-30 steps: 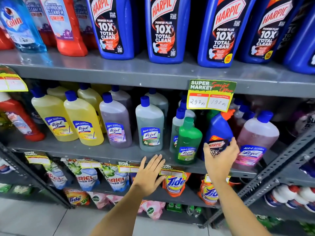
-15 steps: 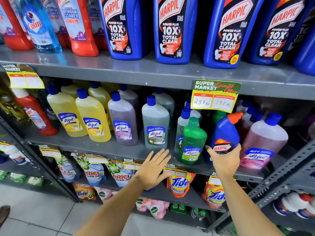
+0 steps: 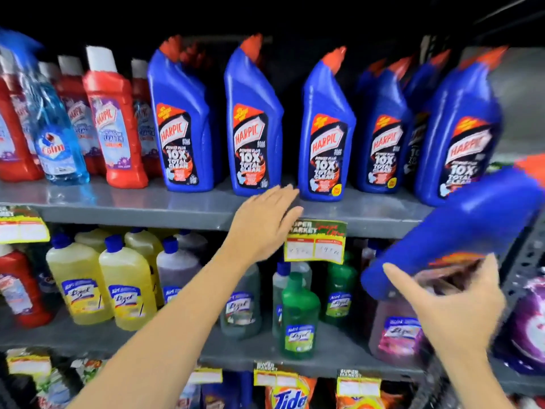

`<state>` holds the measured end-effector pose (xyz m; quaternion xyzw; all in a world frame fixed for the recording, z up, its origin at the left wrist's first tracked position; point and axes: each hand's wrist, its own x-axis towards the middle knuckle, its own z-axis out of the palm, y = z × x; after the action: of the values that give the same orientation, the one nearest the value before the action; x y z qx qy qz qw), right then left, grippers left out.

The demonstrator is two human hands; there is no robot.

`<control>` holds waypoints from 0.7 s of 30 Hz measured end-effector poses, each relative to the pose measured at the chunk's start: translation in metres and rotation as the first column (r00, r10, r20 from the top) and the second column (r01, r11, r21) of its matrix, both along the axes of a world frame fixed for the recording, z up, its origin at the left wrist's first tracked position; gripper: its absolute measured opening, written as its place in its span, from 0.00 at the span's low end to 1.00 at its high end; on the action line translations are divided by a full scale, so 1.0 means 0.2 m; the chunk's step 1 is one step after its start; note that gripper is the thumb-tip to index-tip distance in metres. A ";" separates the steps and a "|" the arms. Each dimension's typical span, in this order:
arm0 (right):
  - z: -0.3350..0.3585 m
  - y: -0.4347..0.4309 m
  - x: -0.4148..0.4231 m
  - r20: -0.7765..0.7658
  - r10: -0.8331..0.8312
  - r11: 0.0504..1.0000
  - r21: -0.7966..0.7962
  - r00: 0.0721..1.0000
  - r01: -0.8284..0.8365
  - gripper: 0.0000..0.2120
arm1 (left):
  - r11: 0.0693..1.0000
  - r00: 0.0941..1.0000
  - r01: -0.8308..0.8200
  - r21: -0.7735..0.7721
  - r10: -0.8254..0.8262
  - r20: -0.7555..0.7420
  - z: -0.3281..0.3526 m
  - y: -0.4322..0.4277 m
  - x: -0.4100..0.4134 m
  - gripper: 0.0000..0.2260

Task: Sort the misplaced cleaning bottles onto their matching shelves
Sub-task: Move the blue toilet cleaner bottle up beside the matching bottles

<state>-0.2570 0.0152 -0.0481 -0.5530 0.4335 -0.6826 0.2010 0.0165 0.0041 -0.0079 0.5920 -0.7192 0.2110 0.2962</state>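
Note:
My right hand [image 3: 454, 308] grips a blue Harpic bottle [image 3: 472, 228] by its base, tilted with its orange cap up to the right, in front of the right end of the upper shelf [image 3: 118, 206]. A row of matching blue Harpic bottles [image 3: 253, 122] stands on that shelf. My left hand [image 3: 262, 222] is open, fingers spread, at the shelf's front edge between two of those bottles. The frame is blurred by motion.
Red Harpic bathroom cleaner bottles [image 3: 115, 119] and a clear blue Colin bottle [image 3: 56, 137] stand at the upper left. The lower shelf holds yellow, grey, green [image 3: 299, 317] and pink Lizol bottles. A price tag [image 3: 315, 242] hangs from the upper shelf. Tide pouches sit at the bottom.
My right hand has lifted the blue Harpic bottle off the Lizol shelf and up to the right. My left hand rose from the lower shelf edge to the upper one. The view tilted upward.

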 end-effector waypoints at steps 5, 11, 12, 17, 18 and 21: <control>0.42 -0.14 0.01 -0.103 -0.069 0.988 -0.145 0.992 0.053 0.47 | 0.997 0.995 -0.077 0.017 0.075 0.068 0.00 -0.05 -0.03 0.26; 0.62 -0.42 0.16 -0.235 -0.122 0.992 -0.007 0.964 0.124 0.52 | 0.995 0.995 -0.101 0.013 0.101 0.024 0.00 -0.04 -0.03 0.26; 0.62 -0.46 0.18 -0.249 -0.116 0.992 0.023 0.962 0.126 0.53 | 0.994 0.994 -0.106 0.006 0.105 0.019 0.00 -0.05 -0.03 0.26; 0.61 -0.53 0.22 -0.344 -0.103 0.977 0.143 0.933 0.160 0.55 | 0.993 0.992 -0.122 0.001 0.122 -0.017 0.01 -0.06 -0.05 0.25; 0.60 -0.53 0.23 -0.347 -0.102 0.976 0.145 0.932 0.160 0.55 | 0.992 0.992 -0.125 0.003 0.125 -0.021 0.01 -0.06 -0.05 0.25; 0.57 -0.53 0.23 -0.318 -0.085 0.983 0.128 0.944 0.132 0.56 | 0.991 0.991 -0.134 0.007 0.134 -0.017 0.01 -0.06 -0.04 0.26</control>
<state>-0.2100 -0.0901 0.0655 -0.6125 0.5391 -0.5628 0.1325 0.0078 -0.0074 -0.0064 0.6416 -0.6758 0.2233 0.2860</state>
